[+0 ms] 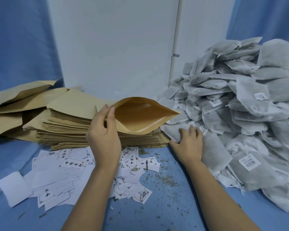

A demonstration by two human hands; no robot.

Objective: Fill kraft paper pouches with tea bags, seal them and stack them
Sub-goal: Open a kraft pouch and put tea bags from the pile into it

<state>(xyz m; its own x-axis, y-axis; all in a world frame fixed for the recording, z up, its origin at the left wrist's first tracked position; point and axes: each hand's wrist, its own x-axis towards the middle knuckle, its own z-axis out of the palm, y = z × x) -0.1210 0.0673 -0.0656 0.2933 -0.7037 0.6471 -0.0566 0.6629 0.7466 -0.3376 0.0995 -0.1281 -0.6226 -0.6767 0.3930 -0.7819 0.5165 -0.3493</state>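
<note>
Over the blue tabletop (165,205), the left hand (103,137) pinches the kraft pouch (140,117) agape beside the heap (249,114) for loading; the right hand (188,142) lies spread on a tea bag (172,132)

pouch stack (70,127) left, tea bag heap (240,114) right, labels (70,172) in front.

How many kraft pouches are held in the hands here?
1: an open kraft pouch in the left hand, above the flat pouch stack. The right hand rests on a tea bag.
</note>
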